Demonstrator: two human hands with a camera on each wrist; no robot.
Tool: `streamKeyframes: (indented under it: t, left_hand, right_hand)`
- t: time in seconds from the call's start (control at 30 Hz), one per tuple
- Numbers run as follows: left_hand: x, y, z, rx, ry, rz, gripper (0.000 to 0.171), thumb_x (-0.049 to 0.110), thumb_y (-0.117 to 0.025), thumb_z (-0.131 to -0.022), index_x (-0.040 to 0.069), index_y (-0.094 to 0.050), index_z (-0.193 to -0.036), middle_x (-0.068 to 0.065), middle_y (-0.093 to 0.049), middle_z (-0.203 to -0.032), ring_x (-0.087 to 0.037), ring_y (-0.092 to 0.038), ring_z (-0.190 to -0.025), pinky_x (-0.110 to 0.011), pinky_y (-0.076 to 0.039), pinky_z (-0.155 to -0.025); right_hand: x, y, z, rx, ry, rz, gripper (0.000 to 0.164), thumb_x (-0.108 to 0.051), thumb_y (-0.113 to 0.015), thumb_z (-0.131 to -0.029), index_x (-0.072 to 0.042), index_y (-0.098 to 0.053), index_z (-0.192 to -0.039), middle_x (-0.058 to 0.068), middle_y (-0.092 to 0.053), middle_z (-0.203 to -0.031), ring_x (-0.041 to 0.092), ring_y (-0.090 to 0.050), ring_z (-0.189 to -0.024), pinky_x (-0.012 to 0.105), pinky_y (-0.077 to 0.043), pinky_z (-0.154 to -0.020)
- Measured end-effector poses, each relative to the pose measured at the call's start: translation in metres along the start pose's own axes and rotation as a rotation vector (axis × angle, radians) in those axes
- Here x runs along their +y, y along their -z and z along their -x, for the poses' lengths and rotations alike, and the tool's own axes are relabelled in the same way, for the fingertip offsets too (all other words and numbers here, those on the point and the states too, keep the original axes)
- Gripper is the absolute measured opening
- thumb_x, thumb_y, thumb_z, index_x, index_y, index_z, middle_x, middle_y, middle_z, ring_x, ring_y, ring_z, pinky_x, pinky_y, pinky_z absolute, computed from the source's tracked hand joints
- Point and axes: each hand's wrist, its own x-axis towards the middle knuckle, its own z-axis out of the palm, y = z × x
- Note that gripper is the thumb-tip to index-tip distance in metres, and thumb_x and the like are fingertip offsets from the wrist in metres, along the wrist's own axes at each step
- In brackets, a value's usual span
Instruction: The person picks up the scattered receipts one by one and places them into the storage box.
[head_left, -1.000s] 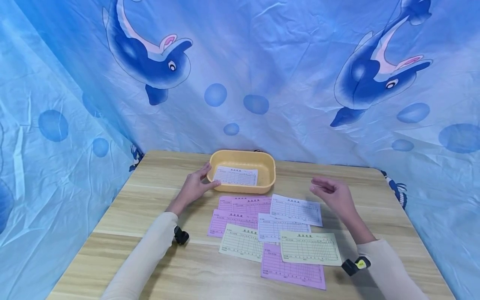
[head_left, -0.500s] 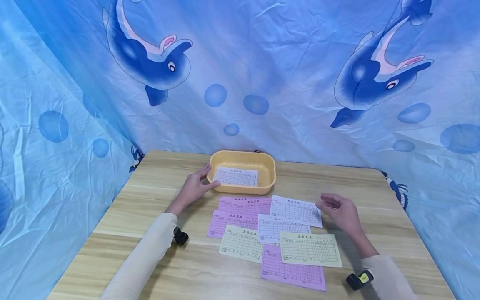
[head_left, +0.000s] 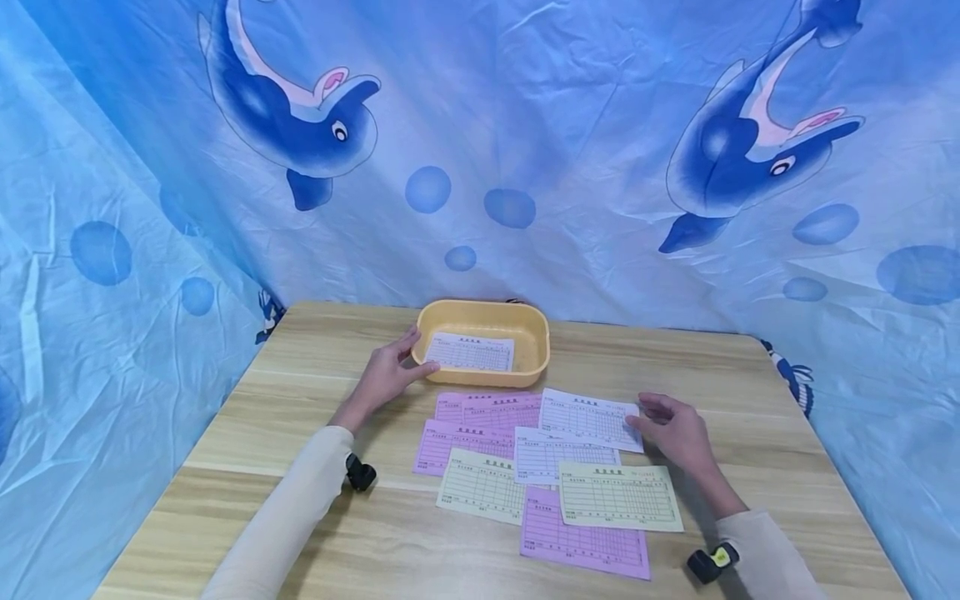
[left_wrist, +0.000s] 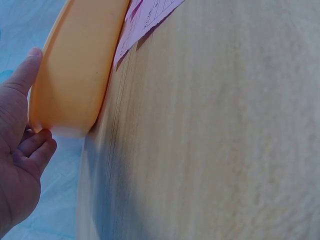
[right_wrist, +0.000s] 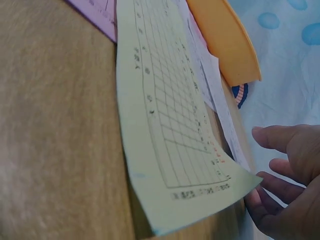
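Note:
My left hand [head_left: 384, 373] holds the left end of a yellow plastic basin [head_left: 491, 379], thumb at the rim and fingers at the outer wall. In the left wrist view that hand [left_wrist: 17, 145] grips the basin [left_wrist: 80, 65]. One white printed receipt slip [head_left: 471, 353] lies inside. My right hand [head_left: 675, 429] is at the right edge of another white receipt slip [head_left: 585, 419], thumb over its edge. In the right wrist view, thumb and fingers of the right hand [right_wrist: 295, 175] stand apart; a pale green slip [right_wrist: 175, 125] with a raised corner partly covers the contact.
Several slips overlap before the basin: pink ones [head_left: 465, 446] at left, a second white one [head_left: 551, 457], a green one [head_left: 480, 487], another pink one [head_left: 585, 542] at the front. A blue dolphin-print cloth [head_left: 480, 167] hangs behind the wooden table [head_left: 360, 533].
My right hand has come down and toward me, from above the table to the right edge of the white slip. The left hand and basin have stayed in place.

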Motion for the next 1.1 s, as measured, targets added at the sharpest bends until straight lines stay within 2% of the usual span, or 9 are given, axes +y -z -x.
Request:
streamKeyframes:
  t: [0.2, 0.47, 0.57, 0.67, 0.8, 0.9, 1.1]
  left_hand:
    - [0.0002, 0.0, -0.0002, 0.009, 0.001, 0.007, 0.097, 0.05, -0.082, -0.083, -0.003, -0.04, -0.152, -0.017, -0.029, -0.165, -0.034, -0.044, -0.143, -0.039, -0.045, -0.114]
    - [0.0, -0.0007, -0.0011, 0.01, 0.001, 0.023, 0.097, 0.05, -0.083, -0.082, -0.003, -0.04, -0.152, -0.017, -0.028, -0.165, -0.033, -0.044, -0.143, -0.037, -0.045, -0.114]
    - [0.0007, -0.0008, -0.0012, 0.005, 0.003, 0.02, 0.097, 0.05, -0.083, -0.082, -0.002, -0.04, -0.152, -0.016, -0.028, -0.166, -0.032, -0.044, -0.144, -0.037, -0.045, -0.115]
    - [0.001, -0.0005, -0.0015, 0.005, 0.008, 0.013, 0.097, 0.05, -0.082, -0.083, -0.002, -0.04, -0.152, -0.015, -0.027, -0.166, -0.031, -0.043, -0.145, -0.036, -0.044, -0.115]
    - [0.0009, 0.0003, -0.0018, 0.002, 0.012, 0.008, 0.097, 0.05, -0.082, -0.083, -0.002, -0.039, -0.152, -0.013, -0.027, -0.166, -0.031, -0.042, -0.145, -0.036, -0.044, -0.116]
    - [0.0009, 0.0006, -0.0015, 0.0, 0.012, 0.008, 0.097, 0.05, -0.082, -0.083, -0.002, -0.039, -0.152, -0.014, -0.027, -0.166, -0.031, -0.042, -0.145, -0.036, -0.043, -0.116]
    - [0.0001, 0.0, -0.0005, 0.005, 0.006, 0.007, 0.096, 0.049, -0.083, -0.083, -0.003, -0.04, -0.152, -0.017, -0.028, -0.165, -0.031, -0.042, -0.145, -0.036, -0.044, -0.116]
  right_hand:
    - [0.0023, -0.0036, -0.0027, -0.012, 0.021, 0.051, 0.056, -0.025, -0.079, -0.092, 0.001, -0.061, -0.137, 0.025, -0.065, -0.132, 0.042, -0.064, -0.118, 0.055, -0.057, -0.097]
    - [0.0072, -0.0063, -0.0049, -0.035, 0.022, 0.042, 0.053, -0.013, -0.079, -0.089, 0.0, -0.06, -0.138, 0.025, -0.063, -0.134, 0.042, -0.06, -0.123, 0.056, -0.054, -0.102]
    - [0.0074, -0.0071, -0.0053, -0.021, 0.026, 0.05, 0.051, -0.01, -0.079, -0.088, 0.0, -0.062, -0.135, 0.023, -0.066, -0.128, 0.038, -0.063, -0.116, 0.05, -0.057, -0.097]
    - [0.0069, -0.0081, -0.0055, -0.01, 0.023, 0.055, 0.05, -0.009, -0.08, -0.087, 0.0, -0.064, -0.134, 0.019, -0.067, -0.119, 0.032, -0.065, -0.106, 0.036, -0.058, -0.085]
    - [0.0072, -0.0088, -0.0053, -0.01, 0.007, 0.046, 0.05, -0.007, -0.08, -0.087, -0.001, -0.064, -0.134, 0.017, -0.067, -0.113, 0.025, -0.065, -0.095, 0.019, -0.054, -0.071]
    - [0.0078, -0.0087, -0.0049, -0.014, 0.002, 0.034, 0.05, -0.007, -0.079, -0.087, 0.0, -0.062, -0.134, 0.017, -0.068, -0.113, 0.022, -0.065, -0.091, 0.016, -0.053, -0.067]
    - [0.0069, -0.0089, -0.0039, -0.03, -0.027, 0.0, 0.05, -0.008, -0.078, -0.088, 0.0, -0.061, -0.135, 0.018, -0.072, -0.111, 0.02, -0.067, -0.089, 0.017, -0.056, -0.066]
